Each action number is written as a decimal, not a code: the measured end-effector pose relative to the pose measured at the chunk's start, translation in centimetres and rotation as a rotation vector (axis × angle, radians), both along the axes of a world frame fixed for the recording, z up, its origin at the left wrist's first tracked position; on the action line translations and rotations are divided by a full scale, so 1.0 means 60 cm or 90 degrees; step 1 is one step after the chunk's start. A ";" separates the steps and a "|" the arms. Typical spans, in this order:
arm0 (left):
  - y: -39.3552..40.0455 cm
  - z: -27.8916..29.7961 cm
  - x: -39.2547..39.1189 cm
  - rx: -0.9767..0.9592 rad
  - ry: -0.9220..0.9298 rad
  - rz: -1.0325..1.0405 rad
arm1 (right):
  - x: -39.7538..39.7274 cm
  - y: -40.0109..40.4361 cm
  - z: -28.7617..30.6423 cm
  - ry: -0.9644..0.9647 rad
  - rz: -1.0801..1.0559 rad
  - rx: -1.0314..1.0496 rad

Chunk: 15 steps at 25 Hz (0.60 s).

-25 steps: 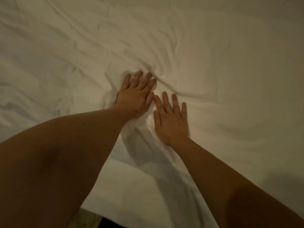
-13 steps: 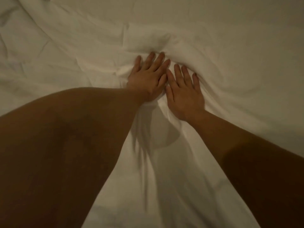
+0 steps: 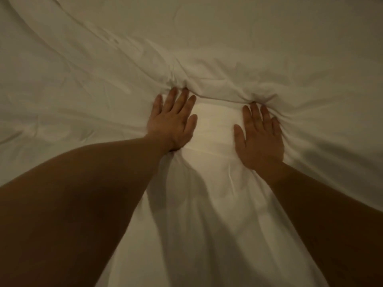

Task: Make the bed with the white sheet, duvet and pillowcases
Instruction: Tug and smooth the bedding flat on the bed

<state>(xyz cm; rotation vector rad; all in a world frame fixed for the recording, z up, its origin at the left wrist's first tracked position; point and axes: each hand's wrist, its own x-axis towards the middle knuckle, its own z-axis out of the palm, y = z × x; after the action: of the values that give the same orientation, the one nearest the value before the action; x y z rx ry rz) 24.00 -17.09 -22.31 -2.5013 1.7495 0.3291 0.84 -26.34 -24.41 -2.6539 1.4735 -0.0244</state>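
1. Fingers: the left hand and the right hand both lie palm down on the white sheet, fingers extended and slightly spread. Neither grips anything; they press flat.
2. Position of the task's thing: the sheet covers the whole field of view, under and around both hands. Whether this layer is the sheet or the duvet cannot be settled from the picture; it reads as thin cloth.
3. Deciding relation: a ridge of bunched cloth lies just beyond the fingertips of both hands, touching them. Its long axis runs left to right, across the line of the arms. The left fingertips meet one gathered knot, the right fingertips another, with a smooth, taut strip between the hands.
4. Nearer hand: the two are about equally near the ridge, each at its own end. The left reaches slightly farther up the bed.
5. Judgement: the step in hand appears to be smoothing. The next push would need to go away from the body, or outward to each side, to flatten the ridge.
6. Further creases fan out to the upper left and to the right.
7. Writing: no brand, label or text is visible on the cloth.
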 end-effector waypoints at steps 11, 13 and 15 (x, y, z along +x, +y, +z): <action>-0.141 -0.002 0.027 -0.049 0.012 -0.057 | 0.115 -0.117 0.007 0.016 0.103 -0.040; -0.151 -0.004 0.048 -0.066 0.005 -0.041 | 0.114 -0.147 0.009 0.019 0.093 -0.038; -0.159 -0.007 0.059 -0.065 0.006 -0.029 | 0.118 -0.178 0.016 0.048 0.082 -0.020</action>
<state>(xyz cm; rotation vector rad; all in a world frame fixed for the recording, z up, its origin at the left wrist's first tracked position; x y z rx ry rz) 27.52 -26.64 -22.75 -2.5272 1.8688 0.2544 7.92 -37.04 -23.46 -2.7991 1.3292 0.0632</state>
